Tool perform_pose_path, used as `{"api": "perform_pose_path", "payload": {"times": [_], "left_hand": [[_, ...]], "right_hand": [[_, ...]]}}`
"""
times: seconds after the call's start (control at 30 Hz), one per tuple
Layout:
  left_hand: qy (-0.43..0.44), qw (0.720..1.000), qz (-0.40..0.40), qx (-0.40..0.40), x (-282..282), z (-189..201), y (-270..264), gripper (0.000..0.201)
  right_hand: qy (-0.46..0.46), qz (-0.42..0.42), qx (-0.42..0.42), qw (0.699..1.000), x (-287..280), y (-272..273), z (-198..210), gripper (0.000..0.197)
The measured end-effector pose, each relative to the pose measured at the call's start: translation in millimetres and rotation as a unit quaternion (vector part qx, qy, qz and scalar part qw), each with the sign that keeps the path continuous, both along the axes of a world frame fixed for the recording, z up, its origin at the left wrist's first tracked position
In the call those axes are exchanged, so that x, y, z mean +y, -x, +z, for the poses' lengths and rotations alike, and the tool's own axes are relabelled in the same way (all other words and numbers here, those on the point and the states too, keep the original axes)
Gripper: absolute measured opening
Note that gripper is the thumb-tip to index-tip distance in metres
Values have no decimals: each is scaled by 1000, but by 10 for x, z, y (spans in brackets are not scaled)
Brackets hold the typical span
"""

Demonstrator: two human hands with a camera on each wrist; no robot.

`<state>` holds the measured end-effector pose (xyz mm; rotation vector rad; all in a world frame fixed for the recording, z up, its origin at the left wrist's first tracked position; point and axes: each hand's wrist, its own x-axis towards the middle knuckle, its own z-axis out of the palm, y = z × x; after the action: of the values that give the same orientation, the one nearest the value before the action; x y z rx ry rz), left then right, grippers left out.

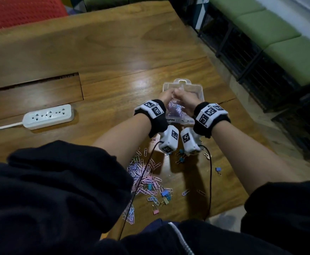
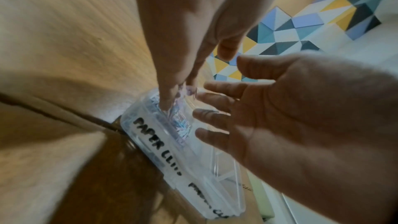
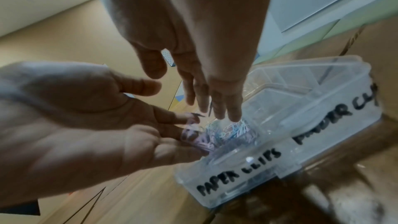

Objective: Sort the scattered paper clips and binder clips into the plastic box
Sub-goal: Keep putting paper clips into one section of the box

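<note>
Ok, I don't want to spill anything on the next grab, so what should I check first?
1. Hands free: left hand and right hand are both open over the plastic box: ok.
2. Right compartment: the pastel paper clips in the box lie behind the PAPER CLIPS label: ok.
3. Nothing stuck to the fingertips: too blurred, cannot tell.
4. Table cleared: a pile of loose paper clips and several binder clips remain: not ok.
5. Clear path: a black cable crosses the pile and might snag: not ok.
</note>
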<state>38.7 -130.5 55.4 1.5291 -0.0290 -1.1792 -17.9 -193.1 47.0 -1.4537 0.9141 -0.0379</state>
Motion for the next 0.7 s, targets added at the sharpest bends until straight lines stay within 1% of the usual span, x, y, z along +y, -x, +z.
{"api": "perform_pose_path", "payload": {"times": [0.07, 0.13, 0.17, 0.2, 0.23, 0.27, 0.3, 0.33, 0.37, 0.4, 0.43, 0.5, 0.53, 0.57, 0.6, 0.63, 0.7], "left_hand": [[19, 1000, -2, 16, 48, -40, -6, 32], [32, 999, -22, 4, 108, -48, -6, 31], [26, 999, -43, -19, 149, -35, -8, 28], [10, 996, -69, -60, 199, -19, -14, 23], [-16, 987, -105, -118, 266, 4, -12, 16], [-41, 970, -145, -190, 341, 10, -12, 12], [-70, 944, -187, -262, 433, -5, 0, 16], [-103, 911, -227, -329, 538, -38, 10, 20], [-137, 875, -268, -378, 661, -83, 34, 23], [-166, 850, -302, -399, 794, -146, 79, 25], [-186, 831, -336, -402, 924, -212, 143, 27], [-199, 784, -409, -422, 1118, -359, 262, 34], [-199, 754, -436, -449, 1175, -433, 312, 38], [-198, 718, -456, -487, 1214, -506, 350, 41], [-199, 687, -466, -521, 1234, -555, 380, 42], [-205, 666, -469, -542, 1240, -591, 410, 42], [-217, 644, -471, -563, 1226, -624, 456, 37]], "right_hand": [[-9, 11, -1, 1000, 18, 18, -22, 39], [-2, 38, -11, 999, 54, 77, -25, 45], [3, 49, -18, 999, 84, 118, -1, 47], [8, 59, -23, 998, 112, 156, 14, 49], [16, 65, -25, 997, 142, 202, 36, 50], [31, 65, -26, 997, 170, 254, 54, 49], [50, 64, -27, 996, 207, 326, 79, 46], [74, 63, -29, 995, 247, 420, 87, 39], [95, 65, -29, 993, 291, 535, 79, 30], [108, 70, -26, 991, 344, 677, 49, 23], [107, 79, -19, 991, 402, 839, -8, 21], [75, 89, -2, 993, 538, 1154, -147, 27], [61, 87, 7, 994, 598, 1282, -228, 28], [54, 82, 11, 995, 649, 1392, -292, 28], [53, 74, 13, 996, 686, 1469, -355, 27], [51, 65, 9, 997, 719, 1526, -390, 25], [51, 53, -6, 997, 769, 1582, -441, 23]]}}
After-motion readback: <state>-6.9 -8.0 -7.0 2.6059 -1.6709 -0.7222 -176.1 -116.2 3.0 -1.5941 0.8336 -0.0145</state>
